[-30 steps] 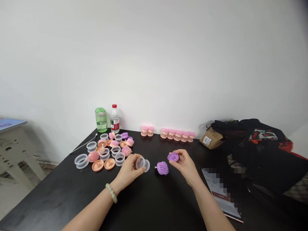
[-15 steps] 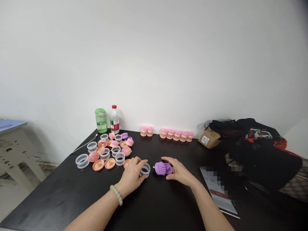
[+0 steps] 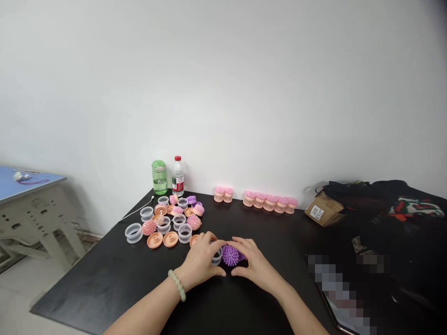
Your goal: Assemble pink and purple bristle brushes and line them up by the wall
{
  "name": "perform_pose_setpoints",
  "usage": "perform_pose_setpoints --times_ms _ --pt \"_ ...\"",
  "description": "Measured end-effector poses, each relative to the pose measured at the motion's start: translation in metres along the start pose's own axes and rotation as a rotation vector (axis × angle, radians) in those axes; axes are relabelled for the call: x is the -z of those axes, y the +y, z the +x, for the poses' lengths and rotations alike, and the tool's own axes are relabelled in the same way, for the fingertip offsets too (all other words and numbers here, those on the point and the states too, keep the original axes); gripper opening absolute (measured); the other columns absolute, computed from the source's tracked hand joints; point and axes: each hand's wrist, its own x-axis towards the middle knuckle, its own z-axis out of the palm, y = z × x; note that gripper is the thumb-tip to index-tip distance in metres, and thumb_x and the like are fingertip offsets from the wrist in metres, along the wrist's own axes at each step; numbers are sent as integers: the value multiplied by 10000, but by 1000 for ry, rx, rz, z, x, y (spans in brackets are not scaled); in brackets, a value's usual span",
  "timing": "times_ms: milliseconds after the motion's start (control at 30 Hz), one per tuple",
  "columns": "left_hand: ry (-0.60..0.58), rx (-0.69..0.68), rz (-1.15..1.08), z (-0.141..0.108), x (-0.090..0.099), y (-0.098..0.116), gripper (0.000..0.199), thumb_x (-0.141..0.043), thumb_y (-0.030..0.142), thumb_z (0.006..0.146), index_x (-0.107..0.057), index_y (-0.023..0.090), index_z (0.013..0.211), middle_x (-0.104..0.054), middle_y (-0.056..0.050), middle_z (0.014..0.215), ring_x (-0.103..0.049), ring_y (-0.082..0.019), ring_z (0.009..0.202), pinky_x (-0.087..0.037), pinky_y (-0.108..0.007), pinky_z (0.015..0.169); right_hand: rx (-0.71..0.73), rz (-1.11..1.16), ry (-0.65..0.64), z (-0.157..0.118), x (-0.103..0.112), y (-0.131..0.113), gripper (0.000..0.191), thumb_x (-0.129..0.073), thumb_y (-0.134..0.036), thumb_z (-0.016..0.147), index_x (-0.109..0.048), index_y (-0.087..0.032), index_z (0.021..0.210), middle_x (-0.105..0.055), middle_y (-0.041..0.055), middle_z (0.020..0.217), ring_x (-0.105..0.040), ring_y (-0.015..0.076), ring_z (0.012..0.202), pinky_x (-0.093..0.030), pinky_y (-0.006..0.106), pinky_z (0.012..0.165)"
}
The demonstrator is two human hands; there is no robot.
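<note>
My left hand, with a pale green bead bracelet on the wrist, curves around a clear ring on the black table. Its thumb and forefinger are apart at the ring's side. Right beside the ring is a purple bristled brush head, its bristles facing me. My right hand is behind a purple round piece, with thumb and fingers spread around the purple parts; the palm side hides some of that piece. Whether either hand presses on these parts is hard to tell.
Several clear rings, orange discs and pink brush heads lie at the left. Behind them stand a green bottle and a water bottle. Assembled pink brushes line the wall. A paper bag and tablet are right.
My hands have come closer together, bringing the clear ring next to the purple brush head. The brush head's bristles now face me. The camera view has shifted left.
</note>
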Motion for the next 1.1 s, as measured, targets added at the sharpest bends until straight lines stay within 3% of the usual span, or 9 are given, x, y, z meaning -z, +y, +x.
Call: perform_pose_setpoints --times_ms 167,367,533,667,767,933,1100 --pt "100 23 108 3 -3 -8 576 -866 179 656 -624 254 1173 -586 -59 1106 -568 -271 989 -519 -431 856 55 7 112 20 -19 -1 564 -762 -207 737 -639 -232 1288 -579 93 1371 -452 285 1294 -370 411 1118" --pt "206 85 137 8 -2 -32 655 -806 37 645 -544 208 1221 -522 -91 1205 -570 -282 1110 -536 -420 917 86 -14 250 65 -35 -4 507 -744 -173 742 -652 -239 1236 -624 103 1281 -507 328 1205 -398 489 1074" --pt "261 98 161 9 0 -46 635 -634 -76 656 -519 201 1217 -503 -100 1248 -556 -294 1149 -537 -434 923 120 -17 298 101 -41 -11 573 -763 -125 699 -641 -230 1249 -613 131 1270 -516 355 1206 -417 516 1055" --pt "317 90 211 9 2 -48 631 -502 -99 673 -533 196 1230 -513 -118 1245 -536 -325 1149 -535 -476 903 197 0 288 118 -44 -12 556 -751 -192 740 -620 -240 1279 -592 120 1301 -588 304 1149 -553 436 901" --pt "386 69 240 8 4 -42 650 -442 -102 697 -528 205 1264 -514 -138 1255 -520 -341 1172 -519 -520 931 225 -12 319 124 -36 -4 430 -654 -243 845 -616 -256 1273 -605 100 1288 -618 261 1104 -596 370 767" --pt "460 -43 134 2 1 -22 672 -505 -40 714 -471 259 1315 -507 -145 1315 -494 -363 1257 -491 -585 992 139 -143 477 147 -1 21 405 -541 -201 915 -572 -209 1319 -576 139 1354 -510 315 1250 -474 518 1009" --pt "384 -125 80 -1 -14 -12 730 -590 -37 648 -481 292 1291 -513 -133 1367 -468 -389 1313 -497 -595 1010 13 -273 545 193 28 38 471 -564 -84 890 -547 -172 1353 -486 180 1460 -437 340 1342 -363 527 1112"
